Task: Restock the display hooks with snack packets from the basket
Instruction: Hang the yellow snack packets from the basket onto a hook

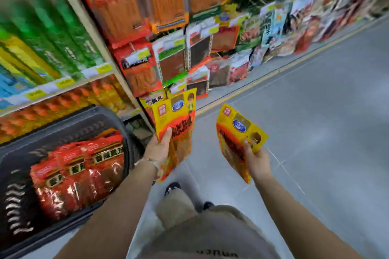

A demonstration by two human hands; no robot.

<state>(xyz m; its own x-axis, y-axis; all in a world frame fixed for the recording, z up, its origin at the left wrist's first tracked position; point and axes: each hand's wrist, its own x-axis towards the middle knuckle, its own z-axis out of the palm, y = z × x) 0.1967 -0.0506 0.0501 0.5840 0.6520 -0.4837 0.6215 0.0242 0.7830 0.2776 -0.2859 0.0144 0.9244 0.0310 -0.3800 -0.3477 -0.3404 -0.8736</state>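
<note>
My left hand (158, 149) grips a yellow and red snack packet (176, 115) by its lower half, held upright close to the lowest hanging packets of the display (168, 61). My right hand (257, 160) pinches a second, matching yellow packet (235, 132) and holds it tilted over the floor, apart from the display. A dark basket (69, 124) at the lower left holds several red snack packets (77, 172). The picture is blurred by motion, and the hooks themselves are hidden behind the hanging packets.
Shelves at the left carry green, yellow and orange bottles (52, 33) with price tags along the edge. The hanging display runs on to the right along a yellow floor line (263, 78). Grey floor (315, 122) lies to the right. My legs and shoes (172, 188) are below.
</note>
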